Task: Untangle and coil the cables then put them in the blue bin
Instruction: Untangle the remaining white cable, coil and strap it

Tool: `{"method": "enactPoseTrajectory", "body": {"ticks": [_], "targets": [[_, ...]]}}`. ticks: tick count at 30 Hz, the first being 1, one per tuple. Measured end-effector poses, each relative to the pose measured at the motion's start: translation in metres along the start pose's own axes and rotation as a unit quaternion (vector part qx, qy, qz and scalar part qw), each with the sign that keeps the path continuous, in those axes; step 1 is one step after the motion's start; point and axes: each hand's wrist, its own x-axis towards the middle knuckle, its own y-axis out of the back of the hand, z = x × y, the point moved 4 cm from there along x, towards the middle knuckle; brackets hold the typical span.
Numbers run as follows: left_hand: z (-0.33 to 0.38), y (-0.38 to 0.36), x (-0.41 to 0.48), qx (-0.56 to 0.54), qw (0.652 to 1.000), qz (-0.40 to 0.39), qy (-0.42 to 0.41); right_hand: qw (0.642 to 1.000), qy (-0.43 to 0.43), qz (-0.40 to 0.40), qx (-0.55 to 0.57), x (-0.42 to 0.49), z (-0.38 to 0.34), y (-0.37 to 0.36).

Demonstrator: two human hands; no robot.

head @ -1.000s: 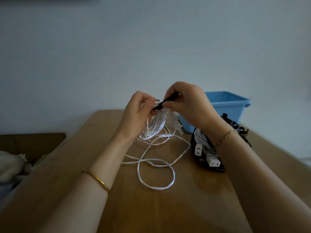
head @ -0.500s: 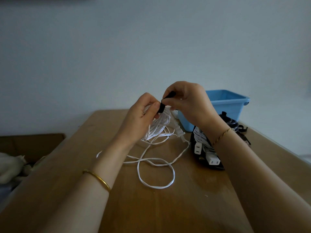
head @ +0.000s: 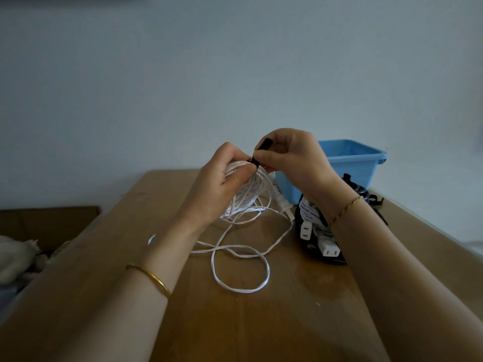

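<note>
while the white cable coil (head: 248, 192) hangs above the middle of the table (head: 261, 330), its loose tail lies in loops on the wood below. the left hand (head: 227, 176) curls round the coil's top; the right hand (head: 295, 158) pinches a short black tie (head: 261, 151) against it. a bound black-and-white cable bundle (head: 311, 218) sits near the right edge, just in front of the blue bin (head: 360, 165) at the far right corner.

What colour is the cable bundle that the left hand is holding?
White; the cable bundle shows best in the head view.
</note>
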Motion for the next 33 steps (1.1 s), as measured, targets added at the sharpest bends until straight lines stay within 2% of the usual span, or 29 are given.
{"method": "enactPoseTrajectory", "body": {"ticks": [9, 18, 26, 33], "targets": [[0.005, 0.000, -0.001, 0.061, 0.997, -0.040, 0.014, 0.996, -0.041, -0.021, 0.073, -0.002, 0.005, 0.002], [0.005, -0.003, 0.000, 0.091, 0.992, -0.087, 0.006, 0.994, -0.055, -0.049, 0.076, -0.002, 0.009, 0.002], [0.011, -0.005, -0.001, 0.089, 0.992, -0.087, -0.001, 0.994, -0.067, -0.061, 0.066, -0.002, 0.011, 0.000], [0.013, -0.005, 0.001, 0.082, 0.994, -0.076, -0.011, 0.990, -0.072, -0.033, 0.120, 0.000, 0.018, -0.006]]}}
